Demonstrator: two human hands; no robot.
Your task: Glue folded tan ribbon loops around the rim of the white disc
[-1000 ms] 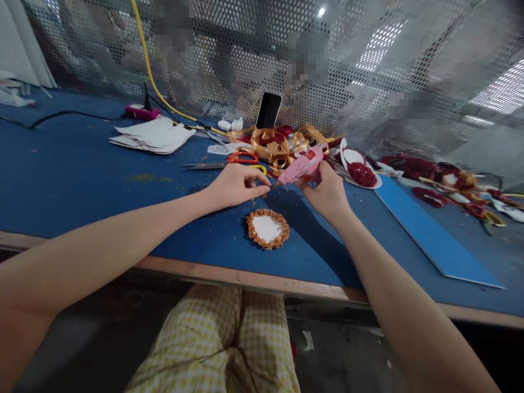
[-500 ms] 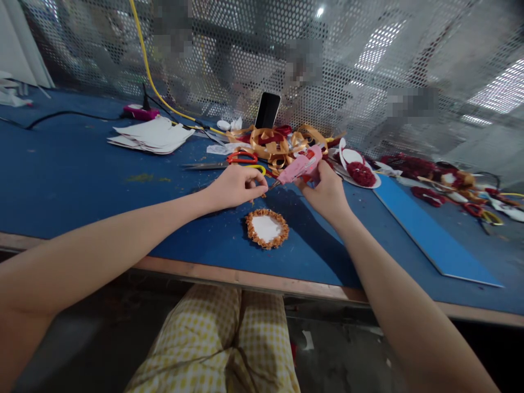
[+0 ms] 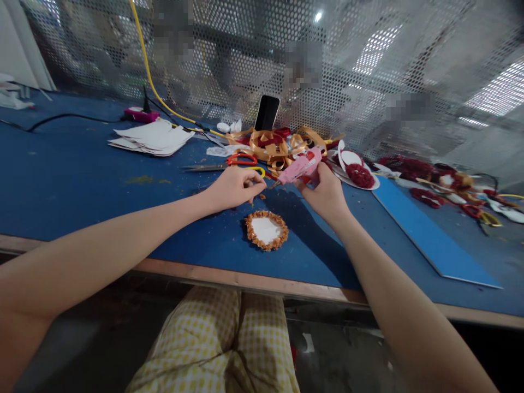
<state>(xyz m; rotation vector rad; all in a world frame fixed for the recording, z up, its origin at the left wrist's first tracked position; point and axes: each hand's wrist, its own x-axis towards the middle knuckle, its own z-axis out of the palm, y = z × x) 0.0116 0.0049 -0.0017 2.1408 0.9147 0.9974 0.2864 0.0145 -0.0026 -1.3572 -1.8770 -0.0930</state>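
Note:
My right hand (image 3: 325,194) is wrapped round a pink hot glue gun (image 3: 302,165), whose nozzle points down and left toward my other hand. With thumb and fingertips pressed together, my left hand (image 3: 238,188) is closed close to the nozzle; whatever it pinches is too small to make out. Below both hands, a white disc (image 3: 266,230) edged with gathered orange-brown ribbon lies flat on the blue table (image 3: 196,240). Orange-handled scissors (image 3: 229,162) rest just behind my left hand, partly covered by it.
Gold and red ribbons (image 3: 268,144) are heaped at the back before an upright phone (image 3: 267,112). White sheets (image 3: 153,136) are stacked at left. White discs with a dark red rosette (image 3: 360,176) and a blue board (image 3: 434,234) lie at right. A perforated metal panel (image 3: 229,65) stands behind.
Both hands hold nearly the same places, my left hand a touch lower and further left. The glue gun stays in my right hand, and the ribbon-edged disc has not moved on the table.

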